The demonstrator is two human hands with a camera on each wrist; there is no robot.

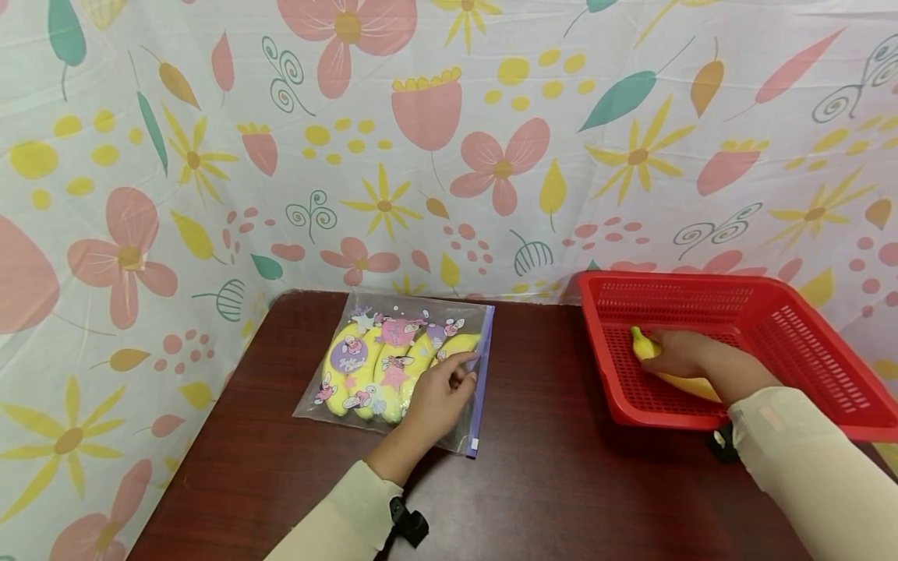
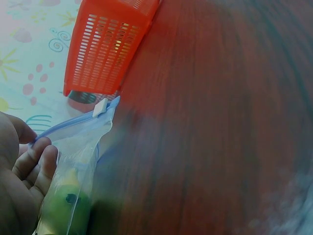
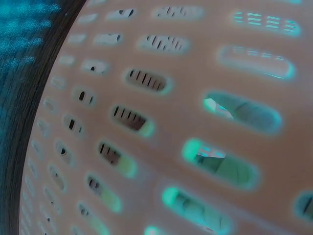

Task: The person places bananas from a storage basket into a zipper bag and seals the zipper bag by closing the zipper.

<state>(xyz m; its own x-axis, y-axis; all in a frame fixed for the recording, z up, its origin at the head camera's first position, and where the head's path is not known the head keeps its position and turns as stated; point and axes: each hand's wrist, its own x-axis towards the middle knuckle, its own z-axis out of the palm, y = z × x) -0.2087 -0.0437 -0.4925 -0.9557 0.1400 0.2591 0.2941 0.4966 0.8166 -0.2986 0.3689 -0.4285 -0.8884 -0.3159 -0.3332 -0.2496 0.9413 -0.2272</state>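
Note:
A clear zip bag (image 1: 316, 403) with cartoon prints lies on the table with several yellow bananas (image 1: 360, 374) in it. My left hand (image 1: 436, 401) reaches over the bag's right part. In the left wrist view its thumb and a finger pinch the purple zip edge (image 2: 73, 121), which is lifted, with the white slider (image 2: 100, 107) at the near end. Inside the red basket (image 1: 603, 358), my right hand (image 1: 684, 354) grips a banana (image 1: 691, 385) from above. The stem end sticks out to its left. The right wrist view holds only the basket's slotted wall (image 3: 161, 166), close up.
Dark brown table (image 1: 533, 405) lies between bag and basket. A flower-printed cloth (image 1: 505, 234) hangs along the back and left side. The basket's raised rim (image 1: 617, 409) stands around my right hand. A black strap device (image 1: 408, 522) sits on my left wrist.

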